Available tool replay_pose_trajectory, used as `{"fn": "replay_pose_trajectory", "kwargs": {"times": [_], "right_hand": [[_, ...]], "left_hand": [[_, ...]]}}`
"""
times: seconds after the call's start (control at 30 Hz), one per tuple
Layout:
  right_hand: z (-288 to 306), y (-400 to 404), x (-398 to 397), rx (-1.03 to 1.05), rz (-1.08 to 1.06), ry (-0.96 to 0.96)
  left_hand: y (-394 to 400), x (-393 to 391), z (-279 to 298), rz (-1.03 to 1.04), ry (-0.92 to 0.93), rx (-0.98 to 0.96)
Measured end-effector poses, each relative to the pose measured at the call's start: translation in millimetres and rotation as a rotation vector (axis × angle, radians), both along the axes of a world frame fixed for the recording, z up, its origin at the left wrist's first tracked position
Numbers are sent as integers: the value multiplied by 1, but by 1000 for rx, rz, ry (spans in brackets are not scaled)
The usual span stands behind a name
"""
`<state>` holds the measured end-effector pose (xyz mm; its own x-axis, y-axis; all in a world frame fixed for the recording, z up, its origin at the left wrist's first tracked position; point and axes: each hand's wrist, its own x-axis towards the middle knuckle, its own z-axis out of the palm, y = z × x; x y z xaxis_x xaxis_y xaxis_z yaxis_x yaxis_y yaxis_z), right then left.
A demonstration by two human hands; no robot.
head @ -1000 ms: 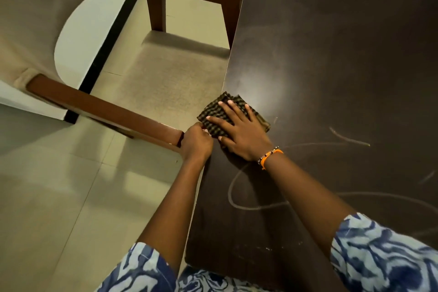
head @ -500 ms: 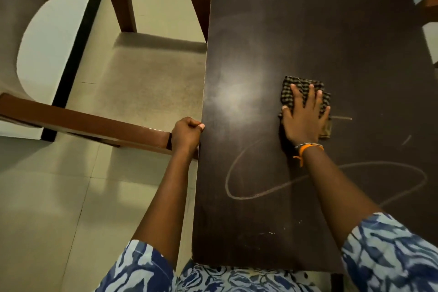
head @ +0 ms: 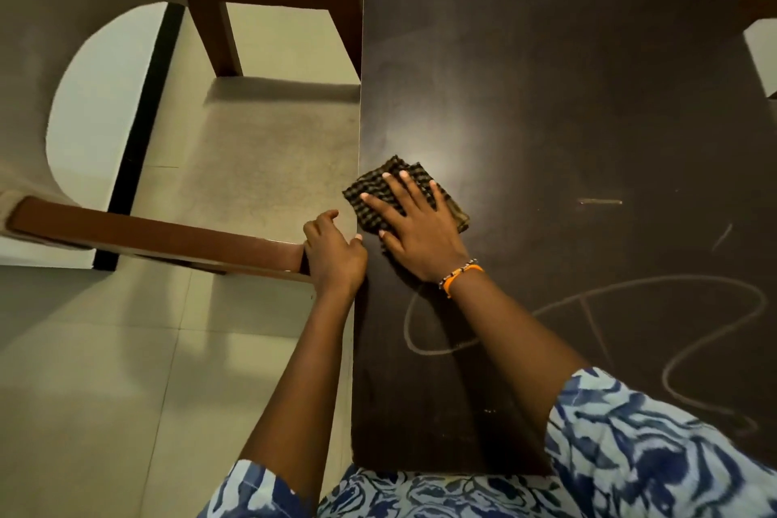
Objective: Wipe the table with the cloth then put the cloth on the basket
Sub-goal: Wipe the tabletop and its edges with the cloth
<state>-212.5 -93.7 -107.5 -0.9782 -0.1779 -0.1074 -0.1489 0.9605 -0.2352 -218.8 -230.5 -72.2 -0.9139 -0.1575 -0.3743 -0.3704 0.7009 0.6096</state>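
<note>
A dark checked cloth, folded small, lies at the left edge of the dark brown table. My right hand presses flat on it with fingers spread, covering most of it. Curled at the table's left edge, my left hand has its thumb on the tabletop and its fingers over the side, beside the end of a chair armrest. Pale chalk-like loops and short streaks mark the table in front of me and to the right. No basket is in view.
A wooden armchair with a beige seat stands close against the table's left side, its armrest reaching to my left hand. Part of another wooden chair shows at the far right. Pale floor tiles lie at lower left.
My right hand has slid the cloth from the middle of the table back to the left edge, near my left hand. The left hand has stayed at the edge.
</note>
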Motion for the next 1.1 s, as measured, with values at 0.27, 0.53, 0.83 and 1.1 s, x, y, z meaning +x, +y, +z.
{"fn": "replay_pose_trajectory", "kwargs": {"times": [0.27,0.53,0.83,1.1], "right_hand": [[5,139,49,47,-520,-23],[16,224,95,74,-981,-36],[12,100,48,41,-609,-33],[5,109,57,18,-237,-36]], "left_hand": [[48,6,7,-324,176,-83],[74,16,13,-539,197,48],[85,21,19,-509,189,65],[110,28,20,-550,218,17]]}}
